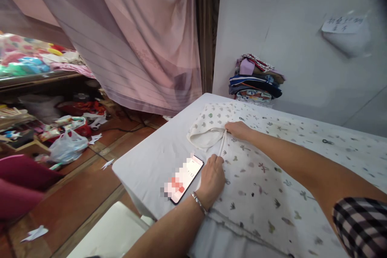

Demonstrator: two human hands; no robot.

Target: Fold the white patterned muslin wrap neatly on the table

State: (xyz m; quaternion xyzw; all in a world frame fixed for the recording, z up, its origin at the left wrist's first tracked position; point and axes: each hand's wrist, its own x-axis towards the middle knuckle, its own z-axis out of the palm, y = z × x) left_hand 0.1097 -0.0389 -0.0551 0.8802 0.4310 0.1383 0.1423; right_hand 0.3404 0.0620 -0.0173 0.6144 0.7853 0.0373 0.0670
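A white cloth printed with small plants and animals [266,193] spreads over the right part of the table. At its left end a hood-like flap [211,119] lies folded, its white inner side showing. My left hand [213,175], with a silver bracelet on the wrist, pinches the cloth's near left edge. Farther back, my right hand [238,130] grips the same edge where the flap joins, and the fabric between both hands is gathered into a ridge. A lit phone [190,175] lies on the table just left of my left hand, its screen partly blurred out.
The table [142,161] has a white cover. Folded clothes [255,78] are stacked at its back, against a pale wall with a paper note [343,25]. A pink curtain [157,40] hangs behind. At left are a white stool [111,229], a plastic bag [69,145] and floor clutter.
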